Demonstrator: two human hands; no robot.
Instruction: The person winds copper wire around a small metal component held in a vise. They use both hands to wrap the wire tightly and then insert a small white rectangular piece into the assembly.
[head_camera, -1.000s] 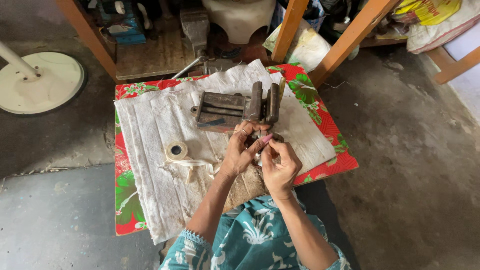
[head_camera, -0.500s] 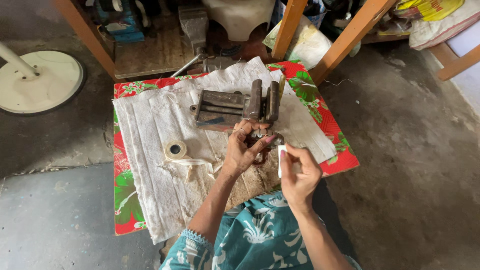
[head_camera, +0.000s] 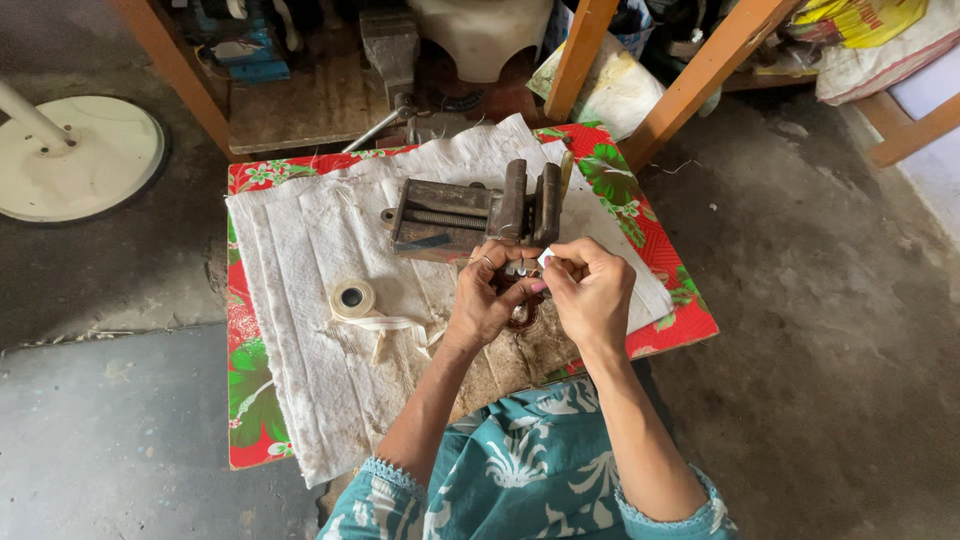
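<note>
Your left hand (head_camera: 487, 300) and right hand (head_camera: 590, 290) pinch a small metal fitting (head_camera: 520, 268) with white tape (head_camera: 546, 259) beside the rusty iron vise (head_camera: 470, 212); wrapping looks unfinished.

two hands are at work, one left hand (head_camera: 485, 300) and one right hand (head_camera: 592, 292). on the table lie one metal vise (head_camera: 470, 212), one roll of white tape (head_camera: 352, 298) and one white cloth (head_camera: 310, 250). one round white base (head_camera: 75, 155) sits on the floor.
</note>
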